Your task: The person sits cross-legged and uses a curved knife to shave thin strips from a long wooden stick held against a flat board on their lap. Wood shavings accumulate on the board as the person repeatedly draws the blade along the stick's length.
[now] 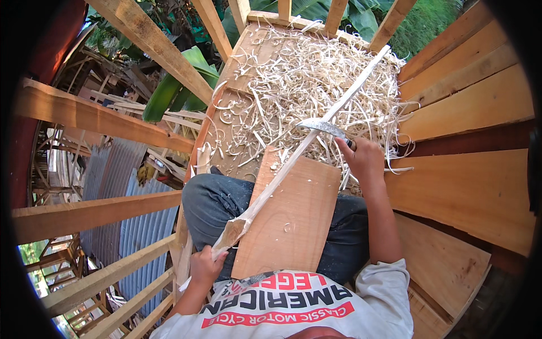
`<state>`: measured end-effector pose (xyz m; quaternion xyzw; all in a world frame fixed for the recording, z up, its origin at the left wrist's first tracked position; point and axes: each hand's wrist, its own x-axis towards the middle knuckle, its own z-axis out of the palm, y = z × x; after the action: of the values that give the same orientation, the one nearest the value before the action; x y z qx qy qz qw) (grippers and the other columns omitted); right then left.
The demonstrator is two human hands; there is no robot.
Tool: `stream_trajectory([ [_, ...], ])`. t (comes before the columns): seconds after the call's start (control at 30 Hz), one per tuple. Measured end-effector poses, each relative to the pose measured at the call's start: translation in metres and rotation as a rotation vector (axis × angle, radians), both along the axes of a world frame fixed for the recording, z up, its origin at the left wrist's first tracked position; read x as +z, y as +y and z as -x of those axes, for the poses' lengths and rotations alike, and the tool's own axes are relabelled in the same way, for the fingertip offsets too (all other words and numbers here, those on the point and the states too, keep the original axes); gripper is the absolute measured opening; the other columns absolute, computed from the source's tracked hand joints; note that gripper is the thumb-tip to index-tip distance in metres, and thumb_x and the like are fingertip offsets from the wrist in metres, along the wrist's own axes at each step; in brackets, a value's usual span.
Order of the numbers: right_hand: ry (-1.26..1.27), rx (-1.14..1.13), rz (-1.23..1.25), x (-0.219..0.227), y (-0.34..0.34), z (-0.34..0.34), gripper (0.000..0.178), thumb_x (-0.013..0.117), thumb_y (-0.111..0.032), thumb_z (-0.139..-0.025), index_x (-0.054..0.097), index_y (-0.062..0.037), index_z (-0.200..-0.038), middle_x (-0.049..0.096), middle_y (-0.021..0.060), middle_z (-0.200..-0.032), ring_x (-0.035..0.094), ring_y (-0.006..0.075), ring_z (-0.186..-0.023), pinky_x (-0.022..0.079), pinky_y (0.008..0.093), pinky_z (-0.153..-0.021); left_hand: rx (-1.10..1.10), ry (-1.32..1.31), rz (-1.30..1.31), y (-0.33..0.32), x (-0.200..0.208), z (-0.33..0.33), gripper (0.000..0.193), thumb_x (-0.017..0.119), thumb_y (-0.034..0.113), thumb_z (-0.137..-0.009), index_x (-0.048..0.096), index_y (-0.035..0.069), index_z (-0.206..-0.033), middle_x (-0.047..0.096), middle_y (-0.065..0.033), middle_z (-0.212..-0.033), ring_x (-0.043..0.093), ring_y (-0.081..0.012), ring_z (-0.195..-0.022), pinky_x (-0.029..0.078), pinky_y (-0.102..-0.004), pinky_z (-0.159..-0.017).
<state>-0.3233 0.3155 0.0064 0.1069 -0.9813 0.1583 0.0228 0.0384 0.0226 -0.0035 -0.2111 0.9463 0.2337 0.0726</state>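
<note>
My left hand point(204, 266) is closed round the thick lower end of a long, pale stick of wood point(280, 178), next to my left thigh. The stick slants up and away to the right, whittled slim along most of its length, with a wider, darker wood face near my left hand. In my closed right hand point(365, 161) is a knife point(323, 125) with a broad, curved blade and a dark handle. Its blade lies across the stick beyond my knees. Beneath the stick, a flat wooden board point(293, 217) rests over my lap.
Curled wood shavings point(316, 79) cover much of the plywood floor point(226, 152) ahead. Wooden slats point(113, 118) form a railing on the left, with corrugated sheets point(144, 226) beyond it. A plank wall point(463, 186) stands close on the right. A large green leaf point(180, 90) hangs by the railing.
</note>
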Motion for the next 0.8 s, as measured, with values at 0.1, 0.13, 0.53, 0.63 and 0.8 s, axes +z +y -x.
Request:
stream_trajectory([
  [0.1,-0.059,-0.119,0.015,-0.009,0.011,0.030,0.068,0.051,-0.064,-0.083,0.064,-0.0010,-0.062,0.059,0.0192,-0.059,0.062,0.0357,-0.058,0.048,0.0462,-0.057,0.006,0.001,0.008,-0.001,-0.004,-0.004,0.050,0.065,0.048,-0.080,0.052,0.002,-0.066,0.057,-0.0219,-0.055,0.060,-0.0416,-0.055,0.047,-0.0467,-0.049],
  [0.13,-0.045,-0.119,0.001,-0.007,0.013,0.038,0.068,0.051,-0.065,-0.083,0.064,-0.0010,-0.062,0.060,0.0191,-0.059,0.062,0.0359,-0.059,0.049,0.0464,-0.058,0.005,-0.013,0.024,-0.002,-0.005,-0.005,0.051,0.064,0.049,-0.080,0.052,0.002,-0.066,0.057,-0.0218,-0.055,0.060,-0.0416,-0.054,0.047,-0.0467,-0.048],
  [0.53,-0.015,-0.204,0.260,0.003,0.052,0.050,0.074,0.048,-0.060,-0.088,0.050,0.0048,-0.054,0.041,0.0129,-0.045,0.041,0.0230,-0.043,0.034,0.0427,-0.047,0.027,0.046,-0.046,-0.005,-0.016,-0.010,0.062,0.054,0.060,-0.082,0.052,0.001,-0.064,0.054,-0.0222,-0.053,0.059,-0.0423,-0.052,0.046,-0.0467,-0.047],
  [0.63,-0.017,0.068,0.145,0.014,0.005,-0.027,0.056,0.068,-0.049,-0.079,0.051,-0.0025,-0.055,0.047,0.0134,-0.046,0.048,0.0299,-0.042,0.037,0.0415,-0.045,0.018,0.004,-0.053,-0.002,-0.008,-0.003,0.057,0.058,0.055,-0.082,0.050,0.001,-0.064,0.055,-0.0224,-0.055,0.057,-0.0432,-0.054,0.045,-0.0474,-0.047],
  [0.8,0.001,0.184,0.012,0.005,-0.026,-0.041,0.062,0.064,-0.059,-0.077,0.049,-0.0037,-0.052,0.049,0.0112,-0.045,0.051,0.0290,-0.041,0.042,0.0379,-0.043,0.040,-0.017,-0.105,-0.002,-0.004,-0.003,0.052,0.060,0.049,-0.083,0.050,0.001,-0.065,0.055,-0.0223,-0.056,0.058,-0.0430,-0.054,0.045,-0.0473,-0.048],
])
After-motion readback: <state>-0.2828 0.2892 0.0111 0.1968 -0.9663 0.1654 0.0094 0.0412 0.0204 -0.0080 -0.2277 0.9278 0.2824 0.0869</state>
